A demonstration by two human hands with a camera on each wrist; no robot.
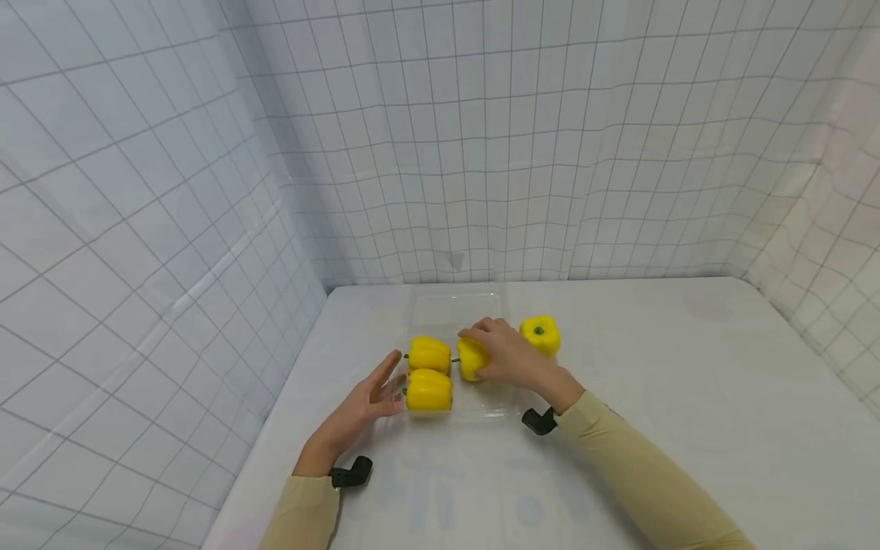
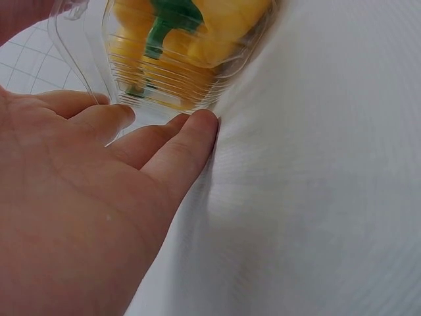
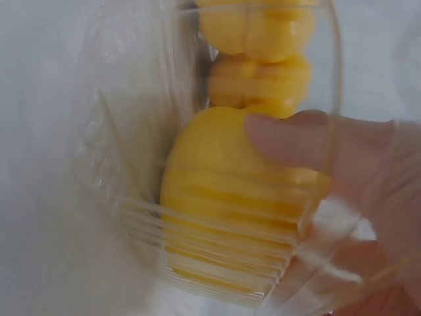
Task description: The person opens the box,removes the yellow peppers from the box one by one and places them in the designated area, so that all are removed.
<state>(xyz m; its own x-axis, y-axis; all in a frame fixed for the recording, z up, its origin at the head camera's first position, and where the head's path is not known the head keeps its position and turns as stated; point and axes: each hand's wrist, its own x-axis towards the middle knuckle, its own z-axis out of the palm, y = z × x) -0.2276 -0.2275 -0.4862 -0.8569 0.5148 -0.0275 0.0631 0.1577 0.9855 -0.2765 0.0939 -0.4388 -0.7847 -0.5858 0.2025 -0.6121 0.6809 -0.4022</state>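
A clear plastic clamshell box lies on the table with two yellow bell peppers side by side in its left half, one farther back and one nearer. My right hand grips a third yellow pepper inside the right half, its thumb against the pepper's side. That pepper's stem points left. Beside the box's left wall my left hand has its fingers loosely extended, fingertips close to the ribbed plastic; whether they touch it is unclear.
The box's clear lid is folded back on the far side. Another yellow pepper stands right of the box, stem facing up. Grid-patterned white curtains rise behind and at both sides of the white table.
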